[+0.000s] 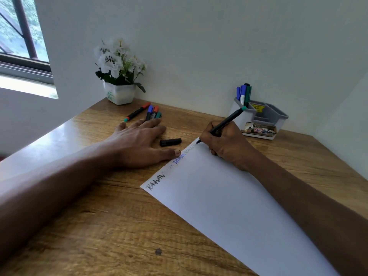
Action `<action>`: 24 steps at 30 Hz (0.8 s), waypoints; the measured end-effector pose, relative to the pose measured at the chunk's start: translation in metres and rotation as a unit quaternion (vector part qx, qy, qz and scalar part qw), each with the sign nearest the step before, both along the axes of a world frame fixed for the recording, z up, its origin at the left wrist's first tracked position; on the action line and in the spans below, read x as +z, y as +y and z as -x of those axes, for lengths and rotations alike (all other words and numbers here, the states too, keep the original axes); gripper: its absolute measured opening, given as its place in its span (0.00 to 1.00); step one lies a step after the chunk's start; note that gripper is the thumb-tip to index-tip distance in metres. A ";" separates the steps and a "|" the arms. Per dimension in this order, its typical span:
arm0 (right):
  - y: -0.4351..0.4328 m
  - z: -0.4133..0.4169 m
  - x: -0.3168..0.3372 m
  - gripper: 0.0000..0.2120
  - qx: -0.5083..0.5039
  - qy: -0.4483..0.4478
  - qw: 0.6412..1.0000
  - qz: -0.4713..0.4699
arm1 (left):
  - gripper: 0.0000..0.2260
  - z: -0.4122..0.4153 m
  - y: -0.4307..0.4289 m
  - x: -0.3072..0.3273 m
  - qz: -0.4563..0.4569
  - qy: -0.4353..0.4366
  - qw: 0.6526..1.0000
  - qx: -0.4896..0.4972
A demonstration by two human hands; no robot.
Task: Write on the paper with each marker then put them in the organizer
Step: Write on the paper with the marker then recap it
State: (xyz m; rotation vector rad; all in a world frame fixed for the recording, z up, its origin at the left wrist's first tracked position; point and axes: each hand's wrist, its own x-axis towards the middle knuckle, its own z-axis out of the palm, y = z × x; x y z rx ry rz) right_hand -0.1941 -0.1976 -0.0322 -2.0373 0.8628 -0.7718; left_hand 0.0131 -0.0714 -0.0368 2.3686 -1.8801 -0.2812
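A white sheet of paper (229,200) lies slanted on the wooden desk (99,226), with words in black, blue and green along its upper left edge. My right hand (225,144) grips a black marker (227,121) with a teal end, its tip on the paper's top corner. That marker's black cap (170,142) lies loose on the desk beside the paper. My left hand (139,142) rests flat with spread fingers, the thumb on the paper's edge. Several capped markers (147,113) lie beyond its fingers. The grey organizer (266,116) at the back right holds blue and green markers (244,94).
A white pot of white artificial flowers (119,72) stands in the back corner against the wall. A window (18,36) is at the upper left. A small dark spot (158,251) marks the desk near the front.
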 end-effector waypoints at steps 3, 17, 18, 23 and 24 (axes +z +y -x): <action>0.000 0.000 -0.001 0.09 -0.015 -0.015 1.000 0.004 | 0.51 0.000 -0.001 0.000 -0.002 -0.002 1.000 0.001; 0.001 -0.002 -0.001 0.10 -0.020 -0.025 0.999 -0.022 | 0.48 0.005 0.004 0.005 -0.012 -0.003 1.000 -0.003; 0.001 -0.003 -0.001 0.10 -0.024 -0.025 0.999 -0.018 | 0.49 0.005 0.004 0.005 -0.011 -0.002 1.000 -0.004; 0.001 -0.003 -0.003 0.07 -0.049 -0.053 0.997 -0.031 | 0.50 0.004 0.003 0.005 -0.013 -0.004 1.000 -0.004; 0.002 -0.003 -0.003 0.07 -0.043 -0.049 0.998 -0.026 | 0.50 0.004 0.003 0.005 -0.012 -0.005 1.000 -0.005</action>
